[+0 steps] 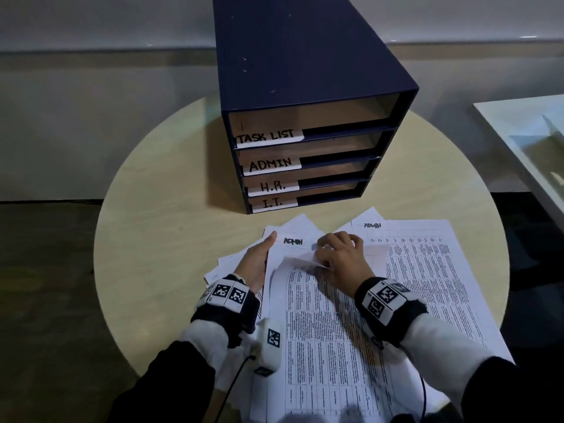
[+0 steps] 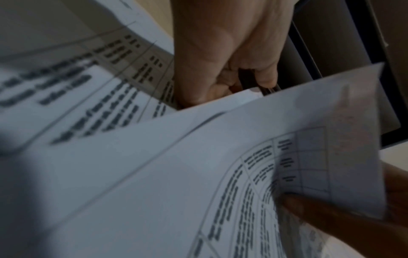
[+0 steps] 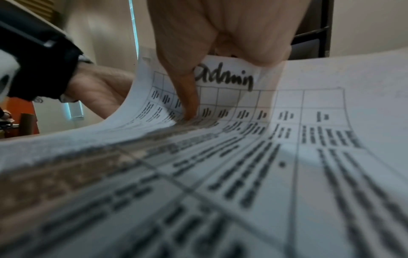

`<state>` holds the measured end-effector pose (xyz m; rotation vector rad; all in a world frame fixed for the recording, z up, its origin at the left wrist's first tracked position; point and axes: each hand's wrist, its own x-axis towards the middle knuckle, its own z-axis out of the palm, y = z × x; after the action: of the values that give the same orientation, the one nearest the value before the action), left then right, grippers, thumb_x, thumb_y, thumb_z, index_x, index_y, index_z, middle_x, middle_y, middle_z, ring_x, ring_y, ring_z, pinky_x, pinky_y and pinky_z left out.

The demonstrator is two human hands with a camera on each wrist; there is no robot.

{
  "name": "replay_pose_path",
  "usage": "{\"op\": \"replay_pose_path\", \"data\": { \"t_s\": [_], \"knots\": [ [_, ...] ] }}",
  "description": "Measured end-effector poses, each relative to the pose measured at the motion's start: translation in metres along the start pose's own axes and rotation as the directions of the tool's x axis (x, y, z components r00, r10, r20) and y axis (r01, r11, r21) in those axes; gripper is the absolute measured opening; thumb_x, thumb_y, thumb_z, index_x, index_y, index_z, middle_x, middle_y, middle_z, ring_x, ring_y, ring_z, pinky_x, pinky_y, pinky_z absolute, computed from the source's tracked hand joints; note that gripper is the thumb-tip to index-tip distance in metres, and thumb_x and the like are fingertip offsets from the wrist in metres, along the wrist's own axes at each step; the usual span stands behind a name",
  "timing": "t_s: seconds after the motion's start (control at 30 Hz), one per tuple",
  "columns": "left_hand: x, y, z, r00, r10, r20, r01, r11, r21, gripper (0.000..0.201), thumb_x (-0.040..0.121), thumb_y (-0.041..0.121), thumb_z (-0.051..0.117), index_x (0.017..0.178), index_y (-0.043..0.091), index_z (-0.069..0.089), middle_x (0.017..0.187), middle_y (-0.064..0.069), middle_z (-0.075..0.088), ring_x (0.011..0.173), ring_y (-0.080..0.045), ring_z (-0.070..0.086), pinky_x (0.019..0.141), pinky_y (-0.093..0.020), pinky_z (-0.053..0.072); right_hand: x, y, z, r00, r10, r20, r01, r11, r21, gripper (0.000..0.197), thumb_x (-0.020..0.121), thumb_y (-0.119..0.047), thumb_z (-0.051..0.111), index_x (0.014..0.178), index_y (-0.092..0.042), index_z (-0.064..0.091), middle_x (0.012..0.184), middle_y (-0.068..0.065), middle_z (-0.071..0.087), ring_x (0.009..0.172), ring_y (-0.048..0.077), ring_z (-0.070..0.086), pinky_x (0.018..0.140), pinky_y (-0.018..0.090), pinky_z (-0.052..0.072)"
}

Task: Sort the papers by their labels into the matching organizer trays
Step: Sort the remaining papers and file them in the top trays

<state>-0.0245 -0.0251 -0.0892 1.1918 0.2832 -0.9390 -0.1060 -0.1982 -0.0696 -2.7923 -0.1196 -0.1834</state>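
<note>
Round desk (image 1: 158,239). Navy organizer (image 1: 305,87) at back, 4 trays: TASK LIST, ADMIN, H.R., I.T. Papers (image 1: 427,285) fanned in front, several marked ADMIN. Right hand (image 1: 341,261) pinching top sheet (image 1: 308,300), curling its upper edge back. Left hand (image 1: 256,261) gripping stack's left edge, thumb on top.

Round pale wooden table (image 1: 158,239); white tray (image 1: 518,141) at right
</note>
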Motion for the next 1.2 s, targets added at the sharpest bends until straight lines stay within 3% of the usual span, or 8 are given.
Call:
{"op": "replay_pose_path", "data": {
  "t_s": [0.1, 0.23, 0.43, 0.53, 0.63, 0.83, 1.0, 1.2],
  "knots": [
    [0.001, -0.004, -0.001, 0.998, 0.026, -0.05, -0.022, 0.996, 0.092, 0.026, 0.085, 0.012, 0.064, 0.108, 0.0, 0.062, 0.108, -0.02, 0.065, 0.092, -0.029, 0.067, 0.084, -0.037, 0.052, -0.002, 0.0, -0.002, 1.0, 0.002, 0.024, -0.004, 0.995, 0.102, 0.02, 0.061, -0.02, 0.077, 0.07, -0.014, 0.06, 0.067, -0.001, 0.062, 0.062, 0.025, 0.062, 0.064, 0.036, 0.035],
    [0.001, -0.007, -0.002, 0.998, 0.061, 0.023, -0.064, 0.975, 0.214, 0.021, 0.09, -0.004, 0.05, 0.093, 0.005, 0.07, 0.082, -0.011, 0.073, 0.072, -0.023, 0.069, 0.079, -0.038, 0.055, 0.0, -0.001, -0.005, 0.993, 0.105, 0.052, -0.114, 0.969, 0.219, 0.046, 0.073, -0.009, 0.074, 0.114, -0.005, 0.054, 0.115, 0.009, 0.057, 0.099, 0.025, 0.058, 0.081, 0.035, 0.034],
    [-0.011, -0.003, 0.008, 0.991, 0.097, 0.096, -0.117, 0.968, 0.223, 0.077, 0.067, 0.062, 0.066, 0.11, -0.001, 0.064, 0.106, -0.019, 0.069, 0.097, -0.028, 0.067, 0.09, -0.04, 0.053, -0.001, 0.007, -0.002, 0.997, 0.082, 0.0, -0.082, 0.995, -0.053, 0.053, 0.038, -0.023, 0.092, 0.075, -0.018, 0.054, 0.07, 0.001, 0.06, 0.075, 0.019, 0.038, 0.064, 0.033, 0.032],
    [-0.017, -0.004, 0.016, 0.985, 0.075, 0.154, -0.134, 0.9, 0.414, 0.11, 0.041, 0.086, 0.061, 0.113, 0.003, 0.063, 0.108, -0.013, 0.064, 0.105, -0.026, 0.06, 0.102, -0.045, 0.042, 0.006, 0.011, -0.009, 0.989, 0.148, 0.006, -0.146, 0.984, -0.103, 0.041, 0.054, -0.033, 0.087, 0.072, -0.01, 0.059, 0.073, 0.002, 0.062, 0.081, 0.024, 0.046, 0.068, 0.033, 0.028],
    [-0.026, 0.001, 0.031, 0.981, 0.063, 0.183, -0.152, 0.835, 0.529, 0.096, 0.021, 0.096, 0.047, 0.091, 0.032, 0.057, 0.085, 0.008, 0.05, 0.076, -0.002, 0.046, 0.071, -0.015, 0.039, 0.018, 0.016, -0.019, 0.96, 0.217, 0.176, -0.223, 0.975, 0.015, 0.039, 0.08, -0.04, 0.067, 0.092, -0.004, 0.06, 0.095, 0.008, 0.061, 0.099, 0.024, 0.048, 0.078, 0.034, 0.029],
    [-0.02, 0.003, 0.036, 0.994, 0.107, -0.001, -0.082, 0.769, 0.634, 0.048, 0.094, 0.03, 0.052, 0.135, 0.008, 0.044, 0.137, -0.01, 0.051, 0.125, -0.023, 0.048, 0.09, -0.02, 0.031, 0.037, 0.041, -0.025, 0.895, 0.373, 0.244, -0.391, 0.92, 0.029, 0.022, 0.09, -0.017, 0.055, 0.111, -0.011, 0.06, 0.118, 0.007, 0.057, 0.115, 0.026, 0.049, 0.099, 0.041, 0.037],
    [-0.016, 0.002, 0.032, 0.987, 0.084, -0.134, 0.021, 0.768, 0.64, 0.048, 0.095, 0.026, 0.052, 0.135, 0.001, 0.041, 0.139, -0.012, 0.048, 0.128, -0.026, 0.045, 0.088, -0.021, 0.031, 0.042, 0.066, -0.037, 0.729, 0.575, 0.372, -0.552, 0.815, -0.179, 0.061, 0.087, -0.02, 0.058, 0.141, -0.023, 0.03, 0.146, 0.001, 0.036, 0.136, 0.025, 0.026, 0.11, 0.055, 0.02],
    [-0.012, 0.002, 0.032, 0.981, 0.045, -0.188, 0.089, 0.76, 0.644, 0.066, 0.092, 0.034, 0.055, 0.142, 0.002, 0.026, 0.148, -0.011, 0.035, 0.135, -0.026, 0.036, 0.106, -0.033, 0.032, 0.047, 0.081, -0.041, 0.676, 0.607, 0.418, -0.553, 0.792, -0.258, 0.042, 0.083, -0.02, 0.065, 0.122, -0.021, 0.049, 0.131, 0.002, 0.048, 0.13, 0.026, 0.027, 0.108, 0.058, 0.019]
  ]
}}
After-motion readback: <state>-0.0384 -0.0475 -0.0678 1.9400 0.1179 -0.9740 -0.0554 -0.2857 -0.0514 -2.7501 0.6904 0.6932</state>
